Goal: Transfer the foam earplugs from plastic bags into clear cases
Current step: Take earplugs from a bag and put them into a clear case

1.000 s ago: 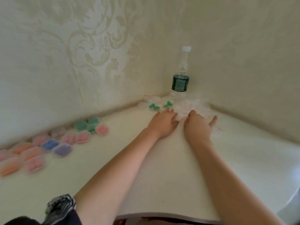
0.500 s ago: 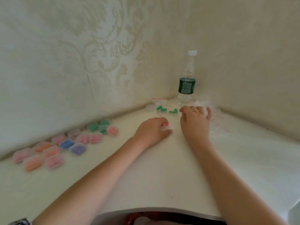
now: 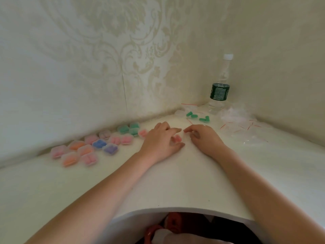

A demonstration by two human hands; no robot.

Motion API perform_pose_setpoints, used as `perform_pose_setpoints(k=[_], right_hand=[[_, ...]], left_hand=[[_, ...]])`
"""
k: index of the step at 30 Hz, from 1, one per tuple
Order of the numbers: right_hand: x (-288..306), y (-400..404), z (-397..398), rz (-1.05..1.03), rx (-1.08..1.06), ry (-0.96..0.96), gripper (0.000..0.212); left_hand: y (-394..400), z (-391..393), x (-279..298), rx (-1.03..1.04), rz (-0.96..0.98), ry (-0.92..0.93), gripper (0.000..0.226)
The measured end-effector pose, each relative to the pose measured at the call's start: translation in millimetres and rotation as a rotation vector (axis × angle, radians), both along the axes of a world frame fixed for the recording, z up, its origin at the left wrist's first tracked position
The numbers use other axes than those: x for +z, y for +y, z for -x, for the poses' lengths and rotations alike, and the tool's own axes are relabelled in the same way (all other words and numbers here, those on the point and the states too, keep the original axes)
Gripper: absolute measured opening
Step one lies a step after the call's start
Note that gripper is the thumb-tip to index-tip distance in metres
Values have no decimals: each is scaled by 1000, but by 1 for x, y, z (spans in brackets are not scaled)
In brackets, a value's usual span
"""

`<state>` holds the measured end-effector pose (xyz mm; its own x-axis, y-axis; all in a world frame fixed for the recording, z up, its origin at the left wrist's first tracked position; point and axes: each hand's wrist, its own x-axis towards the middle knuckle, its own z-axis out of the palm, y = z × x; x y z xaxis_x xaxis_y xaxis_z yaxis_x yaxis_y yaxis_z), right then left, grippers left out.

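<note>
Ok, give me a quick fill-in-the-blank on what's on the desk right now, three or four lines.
1. The loose earplugs lying near the corner, not yet in cases, are ____ in colour.
2. The water bottle standing in the corner has a ____ cap.
3. The left hand holds a small bag with ____ earplugs inside.
4. The filled cases lie on the person's ____ side of the table.

Missing words: green; white; pink; left
</note>
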<state>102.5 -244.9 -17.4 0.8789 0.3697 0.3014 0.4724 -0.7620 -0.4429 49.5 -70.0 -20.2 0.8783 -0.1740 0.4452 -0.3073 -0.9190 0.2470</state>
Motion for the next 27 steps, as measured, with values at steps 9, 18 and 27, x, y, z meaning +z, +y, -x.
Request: perform_pose_setpoints(k=[9,18,27], right_hand=[[0,24,-4,-195,99,-57,17],[18,63,0,-1178,87,552,6],[22,46,-6,-1183,-113,578,5]], left_hand=[[9,-11,4,-29,750,49,15],[11,-13,12,128,1335,-60,25],[18,0,20,156,720,-569,12]])
